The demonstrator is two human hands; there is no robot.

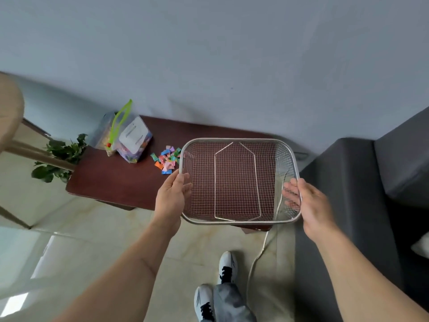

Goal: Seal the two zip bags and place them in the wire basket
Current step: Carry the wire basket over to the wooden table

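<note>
Gripping the empty wire basket (239,141) by its side rims, left hand (173,194) and right hand (306,201) curled on it above the tabletop (120,182), zip bags (125,138) upright far left, apparently unsealed, needing sealing next.

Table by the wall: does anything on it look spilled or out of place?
Yes. A small heap of loose coloured paper bits lies on the dark table, between the two zip bags and the wire basket, as though spilled. The green zip strip on one bag stands up, apparently unsealed.
</note>
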